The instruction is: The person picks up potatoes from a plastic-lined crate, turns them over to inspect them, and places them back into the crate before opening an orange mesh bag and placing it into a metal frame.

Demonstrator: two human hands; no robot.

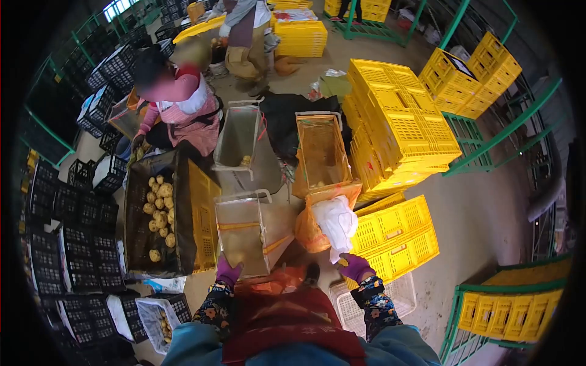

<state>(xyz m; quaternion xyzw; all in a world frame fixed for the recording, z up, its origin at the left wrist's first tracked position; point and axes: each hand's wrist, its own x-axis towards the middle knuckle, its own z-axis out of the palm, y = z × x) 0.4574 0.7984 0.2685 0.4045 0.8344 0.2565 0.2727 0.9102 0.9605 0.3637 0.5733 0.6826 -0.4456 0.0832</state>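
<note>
My left hand [229, 270], in a purple glove, is beside the near left corner of a grey bin [239, 210] with a white rim; its thumb and fingers are apart. In a stained purple glove, my right hand [355, 266] has its fingers closed at the lower end of a white cloth [336, 224]. That cloth drapes over an orange mesh bag [312, 229] at the near end of a tan bin [320, 149]. Left of the grey bin stands a yellow crate [203, 216] with a dark liner, holding several potatoes [160, 207].
A person [183, 110] in pink sits bent at the left; another person [246, 43] stands at the back. Stacked yellow crates [403, 116] rise on the right, with a folded yellow crate [397, 238] nearer. Below my right hand is a white basket [406, 293]. Black crates [91, 256] line the left.
</note>
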